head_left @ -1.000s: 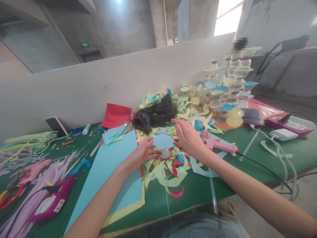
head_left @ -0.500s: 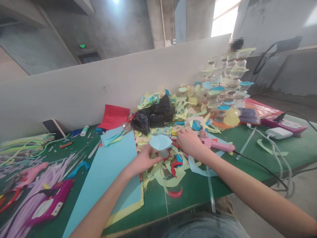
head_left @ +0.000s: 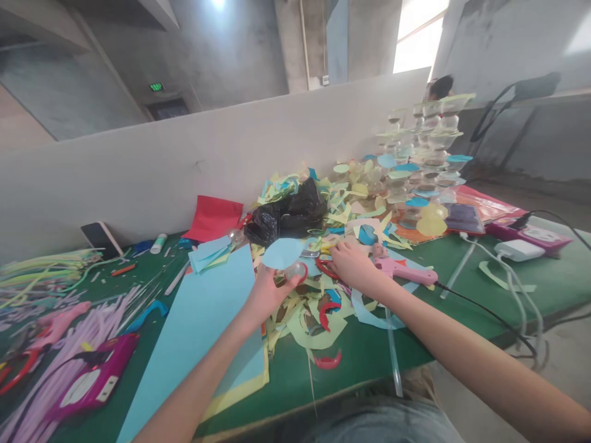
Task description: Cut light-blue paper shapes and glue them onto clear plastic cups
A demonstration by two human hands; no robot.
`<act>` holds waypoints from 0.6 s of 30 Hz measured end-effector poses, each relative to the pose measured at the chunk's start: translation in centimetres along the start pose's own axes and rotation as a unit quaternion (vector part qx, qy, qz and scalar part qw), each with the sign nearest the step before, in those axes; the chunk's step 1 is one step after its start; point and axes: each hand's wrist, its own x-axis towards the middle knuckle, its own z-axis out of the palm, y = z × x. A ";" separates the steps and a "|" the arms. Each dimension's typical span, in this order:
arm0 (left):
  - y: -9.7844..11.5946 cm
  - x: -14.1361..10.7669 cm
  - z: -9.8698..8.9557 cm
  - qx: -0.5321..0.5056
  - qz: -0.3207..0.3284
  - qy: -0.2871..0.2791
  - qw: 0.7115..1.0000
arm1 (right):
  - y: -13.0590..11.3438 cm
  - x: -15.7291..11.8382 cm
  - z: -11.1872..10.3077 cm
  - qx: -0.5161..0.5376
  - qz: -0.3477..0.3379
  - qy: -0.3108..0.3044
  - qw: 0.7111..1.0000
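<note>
My left hand [head_left: 269, 294] is closed on a small clear plastic cup-like piece [head_left: 298, 271] with a reddish rim. A rounded light blue paper piece [head_left: 282, 252] sits against it, and I cannot tell whether the two are joined. Just to the right, my right hand [head_left: 351, 263] is closed around scissors with red and yellow handles [head_left: 325, 266], their metal blades pointing left towards the blue paper. The fingers hide part of the handles. Beneath both hands lie cut paper scraps [head_left: 318, 326] and some curved red pieces [head_left: 329, 360].
Light blue sheets [head_left: 217, 332] lie left of the hands. A pink glue gun [head_left: 406, 271] with a cord rests at right. Behind are a black plastic bag [head_left: 295, 212] and stacked clear cup shapes [head_left: 434, 144]. Purple sticks [head_left: 92, 344] and a magenta power strip [head_left: 95, 378] lie left.
My left hand has turned and moved slightly left and up with the plastic piece and blue paper. The scissors' blades now show. My right hand has barely moved.
</note>
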 end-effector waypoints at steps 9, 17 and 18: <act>-2.4 0.8 -1.1 0.085 -0.011 0.159 0.983 | -1.0 -0.7 -1.8 0.139 0.051 0.043 0.988; -3.5 1.5 -1.8 0.138 0.043 0.219 0.965 | -0.5 -0.2 -2.2 0.421 0.103 0.003 0.901; -3.4 1.6 -1.8 0.142 0.049 0.217 0.964 | -0.5 -0.4 -2.3 0.447 0.088 -0.017 0.890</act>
